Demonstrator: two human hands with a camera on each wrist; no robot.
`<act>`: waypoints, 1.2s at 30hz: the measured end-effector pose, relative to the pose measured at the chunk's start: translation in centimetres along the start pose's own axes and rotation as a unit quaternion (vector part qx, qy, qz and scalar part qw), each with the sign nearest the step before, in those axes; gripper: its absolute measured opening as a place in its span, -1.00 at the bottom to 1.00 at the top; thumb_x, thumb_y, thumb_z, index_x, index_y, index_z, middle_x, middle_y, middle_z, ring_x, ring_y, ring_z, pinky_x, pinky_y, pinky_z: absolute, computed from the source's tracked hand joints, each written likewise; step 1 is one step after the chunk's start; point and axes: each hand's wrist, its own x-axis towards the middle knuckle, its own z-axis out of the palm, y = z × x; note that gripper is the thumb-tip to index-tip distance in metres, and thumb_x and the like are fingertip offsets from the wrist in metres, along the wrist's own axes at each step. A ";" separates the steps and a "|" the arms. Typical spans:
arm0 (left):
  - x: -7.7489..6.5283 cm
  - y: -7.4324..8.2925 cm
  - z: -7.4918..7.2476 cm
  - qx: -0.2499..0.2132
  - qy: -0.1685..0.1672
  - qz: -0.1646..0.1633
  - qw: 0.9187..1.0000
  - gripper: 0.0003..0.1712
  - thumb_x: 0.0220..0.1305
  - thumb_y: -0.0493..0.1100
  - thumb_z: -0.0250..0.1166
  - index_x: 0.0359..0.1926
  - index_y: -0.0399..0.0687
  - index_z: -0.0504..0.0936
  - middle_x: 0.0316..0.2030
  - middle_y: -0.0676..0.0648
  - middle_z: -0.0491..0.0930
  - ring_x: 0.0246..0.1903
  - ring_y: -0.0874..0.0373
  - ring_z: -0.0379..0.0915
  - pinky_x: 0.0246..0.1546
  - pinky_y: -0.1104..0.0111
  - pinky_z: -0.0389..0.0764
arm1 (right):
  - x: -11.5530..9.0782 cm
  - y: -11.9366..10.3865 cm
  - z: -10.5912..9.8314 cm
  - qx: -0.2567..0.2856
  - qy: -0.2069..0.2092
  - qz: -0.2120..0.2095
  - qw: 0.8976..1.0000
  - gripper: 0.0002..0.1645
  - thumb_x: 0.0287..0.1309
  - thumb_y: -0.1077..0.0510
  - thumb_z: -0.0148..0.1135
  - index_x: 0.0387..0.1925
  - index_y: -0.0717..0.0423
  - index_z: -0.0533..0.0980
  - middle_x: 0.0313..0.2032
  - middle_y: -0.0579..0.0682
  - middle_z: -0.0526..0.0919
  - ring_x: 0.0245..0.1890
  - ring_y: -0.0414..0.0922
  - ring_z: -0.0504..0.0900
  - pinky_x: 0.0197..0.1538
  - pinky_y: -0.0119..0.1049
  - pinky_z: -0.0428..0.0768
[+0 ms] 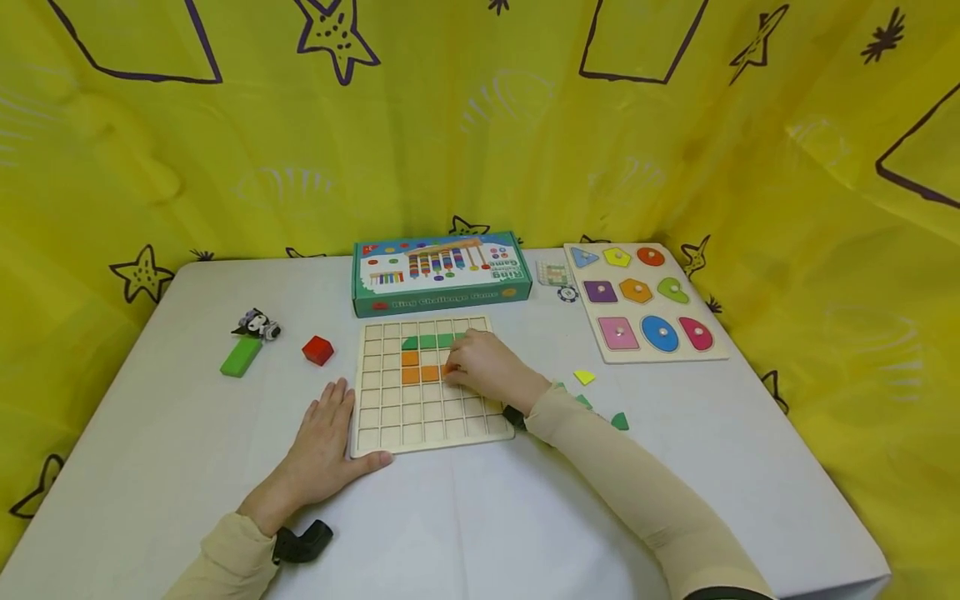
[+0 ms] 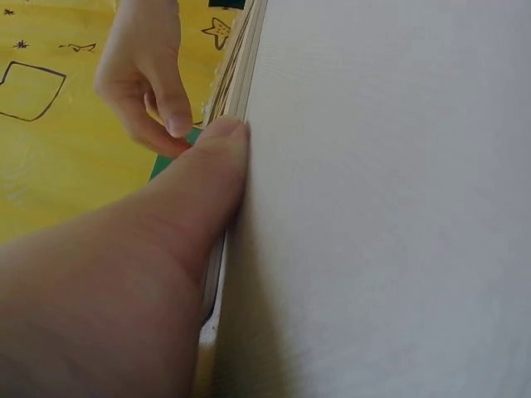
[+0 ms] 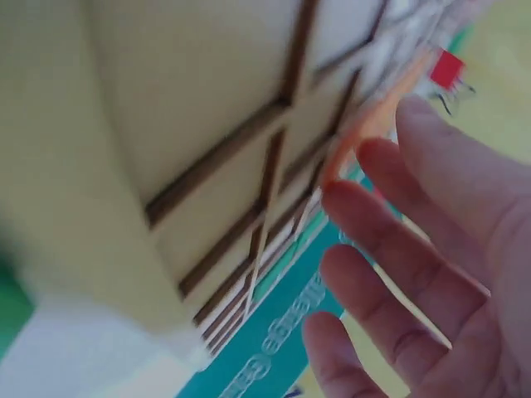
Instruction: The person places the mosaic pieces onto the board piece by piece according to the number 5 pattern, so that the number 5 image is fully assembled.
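A wooden grid board (image 1: 435, 433) lies on the white-covered table, with a row of green pieces (image 1: 427, 342) and several orange pieces (image 1: 411, 375) in its squares. My left hand (image 1: 318, 442) rests flat at the board's left front corner, its thumb along the front edge, as the left wrist view also shows. Over the board's right half is my right hand (image 1: 491, 367). In the right wrist view its loosely bent fingers (image 3: 365, 207) touch an orange piece (image 3: 373, 124), with the thumb apart from them. The hand hides some squares from the head camera.
Behind the board stands a green game box (image 1: 442, 279). A shape puzzle (image 1: 652, 312) lies at the back right. Loose green pieces (image 1: 619, 421) and a yellow piece (image 1: 584, 377) are near the right forearm. A red cube (image 1: 318, 351) and a green block (image 1: 241, 357) sit left.
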 end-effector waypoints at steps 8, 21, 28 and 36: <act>-0.1 -0.2 0.3 -0.006 0.000 -0.001 1.000 0.32 0.06 0.45 0.30 0.40 -0.54 0.03 0.44 -0.47 -0.12 0.43 -0.35 -0.31 0.32 -0.22 -0.15 | -6.2 4.9 -2.1 0.125 0.031 0.115 0.985 -0.80 0.30 0.24 0.24 -0.10 0.15 0.69 -0.14 -0.05 0.70 -0.09 -0.08 0.54 0.08 -0.17 0.48; 0.0 -0.1 0.2 -0.003 0.005 0.002 1.000 0.31 0.06 0.45 0.29 0.40 -0.54 0.05 0.43 -0.47 -0.11 0.42 -0.35 -0.29 0.32 -0.22 -0.14 | -14.8 9.5 -2.9 0.152 -0.002 0.233 0.961 -0.70 0.18 0.28 0.34 -0.02 0.20 0.64 -0.19 -0.03 0.64 -0.21 -0.06 0.53 -0.04 -0.12 0.57; -0.1 -0.2 0.3 -0.006 0.003 0.001 1.000 0.32 0.06 0.45 0.30 0.41 -0.53 0.04 0.44 -0.46 -0.12 0.43 -0.35 -0.30 0.32 -0.22 -0.15 | -14.8 9.9 -3.0 0.152 -0.029 0.233 0.960 -0.67 0.12 0.21 0.42 -0.06 0.20 0.64 -0.23 -0.05 0.61 -0.22 -0.06 0.50 -0.04 -0.12 0.56; -0.1 -0.2 0.2 -0.002 0.009 0.006 1.000 0.30 0.09 0.44 0.29 0.40 -0.54 0.04 0.43 -0.48 -0.10 0.42 -0.35 -0.28 0.32 -0.22 -0.14 | -14.6 9.7 -2.8 0.153 -0.026 0.256 0.954 -0.81 0.16 0.27 0.38 -0.20 0.27 0.61 -0.35 -0.02 0.56 -0.31 -0.03 0.48 -0.15 -0.17 0.57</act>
